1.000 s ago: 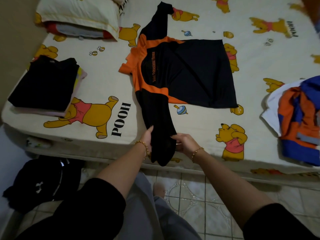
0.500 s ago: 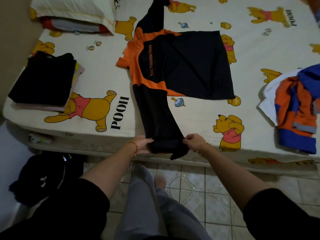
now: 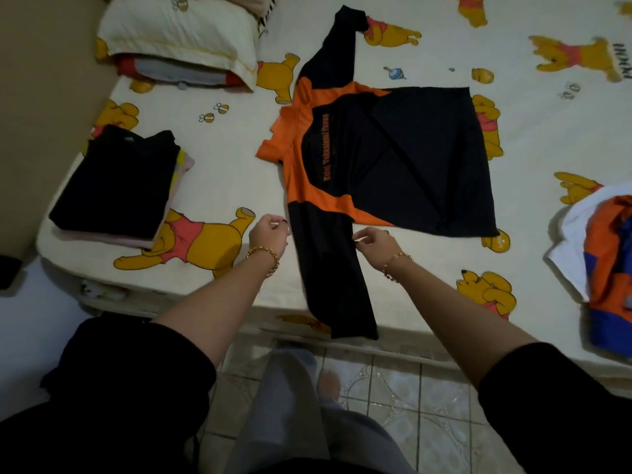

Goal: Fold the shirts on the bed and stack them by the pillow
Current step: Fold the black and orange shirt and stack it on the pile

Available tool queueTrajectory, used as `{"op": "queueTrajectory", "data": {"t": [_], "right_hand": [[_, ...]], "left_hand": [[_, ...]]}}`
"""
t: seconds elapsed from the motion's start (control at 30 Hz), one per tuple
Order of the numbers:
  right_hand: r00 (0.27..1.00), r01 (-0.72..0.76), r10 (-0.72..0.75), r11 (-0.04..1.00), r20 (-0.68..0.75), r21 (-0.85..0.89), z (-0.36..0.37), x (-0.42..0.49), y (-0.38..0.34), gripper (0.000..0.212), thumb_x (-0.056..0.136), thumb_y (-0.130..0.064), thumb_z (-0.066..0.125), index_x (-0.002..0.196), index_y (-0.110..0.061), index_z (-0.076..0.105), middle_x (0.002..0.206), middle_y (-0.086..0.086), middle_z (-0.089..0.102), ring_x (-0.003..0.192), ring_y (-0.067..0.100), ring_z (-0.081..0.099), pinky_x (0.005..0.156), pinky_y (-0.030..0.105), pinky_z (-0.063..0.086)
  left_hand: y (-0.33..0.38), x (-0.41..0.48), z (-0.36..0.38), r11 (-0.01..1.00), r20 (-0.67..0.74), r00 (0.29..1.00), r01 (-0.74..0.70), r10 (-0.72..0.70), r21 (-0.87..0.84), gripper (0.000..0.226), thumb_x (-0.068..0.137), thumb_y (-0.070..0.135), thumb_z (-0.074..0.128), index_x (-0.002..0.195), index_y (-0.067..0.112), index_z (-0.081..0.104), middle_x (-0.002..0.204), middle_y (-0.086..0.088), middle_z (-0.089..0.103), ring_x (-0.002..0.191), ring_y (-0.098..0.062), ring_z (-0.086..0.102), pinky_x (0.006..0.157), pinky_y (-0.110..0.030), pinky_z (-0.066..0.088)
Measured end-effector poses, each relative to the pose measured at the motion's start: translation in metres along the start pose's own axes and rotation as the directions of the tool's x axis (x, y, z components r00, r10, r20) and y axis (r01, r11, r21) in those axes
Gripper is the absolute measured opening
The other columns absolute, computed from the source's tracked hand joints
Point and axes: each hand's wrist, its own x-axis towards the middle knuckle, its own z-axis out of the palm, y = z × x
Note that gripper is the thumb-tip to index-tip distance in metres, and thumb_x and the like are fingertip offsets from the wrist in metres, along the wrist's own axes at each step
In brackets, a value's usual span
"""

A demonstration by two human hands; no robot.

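A black long-sleeved shirt (image 3: 393,159) with orange shoulders lies flat on the bed (image 3: 222,179). Its near sleeve (image 3: 331,278) runs toward me, and the cuff hangs over the bed's edge. My left hand (image 3: 268,234) has curled fingers at the sleeve's left edge, just below the shoulder. My right hand (image 3: 374,241) pinches the sleeve's right edge at the same height. The far sleeve points away toward the top of the bed. A stack of folded shirts (image 3: 116,186), black on top, sits at the left below the pillow (image 3: 181,32).
A heap of unfolded orange, blue and white clothes (image 3: 608,258) lies at the bed's right edge. A wall runs along the left side. I stand on a tiled floor (image 3: 410,398) against the bed's near edge.
Both hands let go of the cuff and moved up the near sleeve to just below the shoulder. The sleeve now lies flat and straight, with its cuff over the bed's edge.
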Motion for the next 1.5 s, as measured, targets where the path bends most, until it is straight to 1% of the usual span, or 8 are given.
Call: {"op": "queueTrajectory", "data": {"t": [0.1,0.47,0.63,0.8,1.0,1.17,1.27,1.5], "right_hand": [[0.997,0.08,-0.079,0.996,-0.024,0.031,-0.004,0.047,-0.04,0.02,0.093,-0.013,0.052,0.109,-0.012,0.063,0.095,0.003,0.059,0.088,0.017,0.056,0.079,0.025,0.047],[0.983,0.171,-0.168,0.984,-0.069,0.041,-0.015,0.22,-0.133,0.018,0.096,-0.014,0.047,0.103,-0.016,0.063,0.094,0.0,0.062,0.075,0.011,0.057,0.05,0.01,0.043],[0.959,0.277,-0.28,0.959,-0.036,-0.061,-0.02,0.292,-0.146,0.019,0.095,-0.012,0.049,0.106,-0.01,0.065,0.094,0.004,0.062,0.073,0.011,0.056,0.068,0.023,0.046],[0.915,0.389,-0.404,0.881,-0.002,-0.268,-0.023,0.354,-0.162,0.03,0.094,-0.019,0.053,0.122,-0.01,0.058,0.122,0.01,0.054,0.109,0.024,0.054,0.094,0.029,0.044],[0.955,0.283,-0.289,0.832,0.063,-0.477,-0.01,0.4,-0.187,0.052,0.092,-0.039,0.054,0.135,-0.012,0.045,0.132,0.014,0.044,0.11,0.031,0.055,0.09,0.039,0.048],[0.992,0.12,-0.126,0.877,0.019,-0.465,0.019,0.415,-0.209,0.03,0.085,-0.021,0.063,0.113,-0.012,0.063,0.109,0.012,0.064,0.096,0.029,0.063,0.075,0.034,0.054],[0.972,0.177,-0.226,0.883,-0.064,-0.434,0.04,0.414,-0.245,0.027,0.085,-0.015,0.058,0.111,-0.016,0.064,0.106,0.01,0.064,0.095,0.029,0.063,0.075,0.038,0.056],[0.942,0.336,-0.336,0.941,-0.002,0.032,0.092,0.41,-0.289,0.038,0.086,0.0,0.049,0.123,-0.011,0.053,0.114,0.016,0.062,0.105,0.031,0.06,0.08,0.027,0.046]], "left_hand": [[0.029,0.045,-0.009,0.999,-0.043,0.999,-0.032,0.032,-0.002,0.01,0.092,0.02,0.049,0.095,0.016,0.058,0.077,-0.002,0.063,0.06,-0.019,0.056,0.055,-0.027,0.049],[0.07,0.191,-0.009,0.997,-0.084,0.996,0.04,-0.034,0.065,0.015,0.092,0.023,0.052,0.096,0.012,0.062,0.073,-0.001,0.063,0.056,-0.016,0.055,0.061,-0.031,0.053],[0.064,0.236,0.022,0.969,-0.084,0.99,0.128,-0.112,0.212,0.039,0.084,0.049,0.054,0.076,0.013,0.065,0.083,-0.011,0.07,0.078,-0.03,0.067,0.076,-0.043,0.057],[0.06,0.269,0.056,0.912,-0.142,0.935,0.351,-0.326,0.211,0.087,0.07,0.082,0.039,0.096,0.004,0.066,0.094,-0.014,0.07,0.087,-0.033,0.067,0.083,-0.041,0.055],[0.068,0.289,0.07,0.964,-0.365,0.902,0.262,-0.23,0.04,0.03,0.095,0.032,0.046,0.109,0.007,0.057,0.105,-0.015,0.065,0.096,-0.034,0.061,0.08,-0.036,0.047],[0.059,0.285,0.05,0.996,-0.455,0.887,0.087,-0.079,-0.004,0.026,0.101,0.022,0.037,0.107,0.002,0.051,0.082,-0.008,0.054,0.078,-0.026,0.056,0.058,-0.028,0.037],[0.057,0.293,0.02,1.0,-0.537,0.844,0.011,-0.017,-0.015,0.022,0.101,0.019,0.038,0.106,0.002,0.052,0.076,-0.004,0.051,0.062,-0.016,0.049,0.046,-0.016,0.032],[0.052,0.333,-0.048,0.994,-0.606,0.795,0.039,0.033,0.106,0.016,0.099,0.015,0.045,0.098,0.004,0.057,0.091,-0.001,0.052,0.082,-0.016,0.048,0.066,-0.017,0.033]]}}
